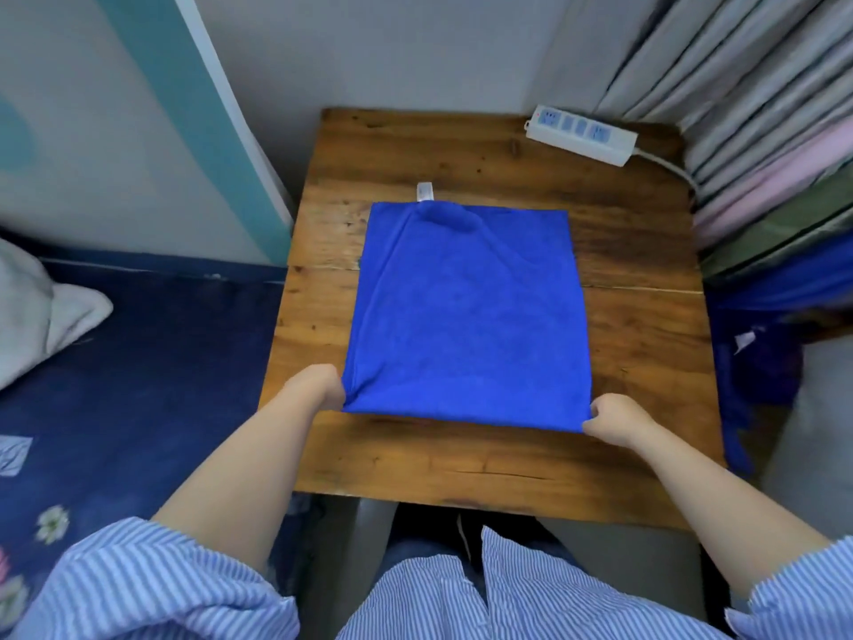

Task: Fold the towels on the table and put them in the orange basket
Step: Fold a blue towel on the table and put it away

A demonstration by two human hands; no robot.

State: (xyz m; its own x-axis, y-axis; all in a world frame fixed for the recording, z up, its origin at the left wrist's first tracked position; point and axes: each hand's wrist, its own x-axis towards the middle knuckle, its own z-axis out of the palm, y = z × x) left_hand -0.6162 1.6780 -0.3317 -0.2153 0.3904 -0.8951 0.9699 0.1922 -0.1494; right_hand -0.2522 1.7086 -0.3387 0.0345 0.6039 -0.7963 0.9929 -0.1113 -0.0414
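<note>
Nearest the camera, striped blue-and-white sleeves (152, 588) are showing, pushed up on both forearms, which are reaching out over the near edge of the wooden table (461, 468). The left hand (318, 385) is pinching the near left corner of the blue towel (466, 311), its fingers curled tight on the cloth, and the right hand (616, 420) is gripping the near right corner in the same way. The towel is lying flat in the middle of the table, roughly square, with some bare wood showing on every side of it; a soft bulge is rising near its far edge, and a small white label (425, 192) is sticking out past that edge onto the wood. Beyond the towel, at the far right corner of the table, a white power strip (581, 134) is lying at an angle, its cable (669, 166) running off toward the grey curtain (720, 62). To the left of the table a dark blue bedsheet (138, 362) is spreading out, with a white blanket (41, 316) bunched on it.
</note>
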